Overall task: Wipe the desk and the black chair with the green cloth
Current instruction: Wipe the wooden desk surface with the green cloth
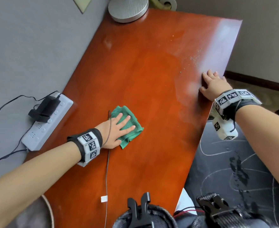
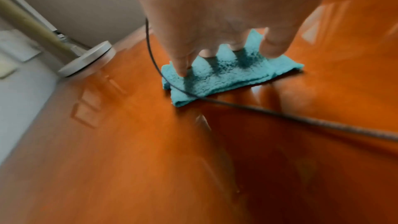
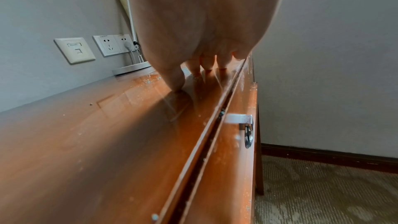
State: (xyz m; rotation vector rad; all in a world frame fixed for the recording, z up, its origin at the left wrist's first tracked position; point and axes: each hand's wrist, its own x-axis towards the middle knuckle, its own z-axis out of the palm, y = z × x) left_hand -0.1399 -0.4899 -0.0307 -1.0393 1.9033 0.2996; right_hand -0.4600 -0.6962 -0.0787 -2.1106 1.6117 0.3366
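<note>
In the head view the left hand (image 1: 114, 130) covers the near left part of the green cloth (image 1: 132, 129), and the frame's top edge cuts off the round lamp base (image 1: 128, 9) at the bench's (image 1: 143, 71) far end. The black chair (image 1: 234, 170) shows only partly, behind the right forearm and past the bench's right edge. The left wrist view is blurred, and its top edge crops that hand.

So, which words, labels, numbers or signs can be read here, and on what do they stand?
No text can be read.
Wall sockets: small print along the top, too small to read.
Wrist bands: black-and-white square marker patterns only, no letters.
</note>
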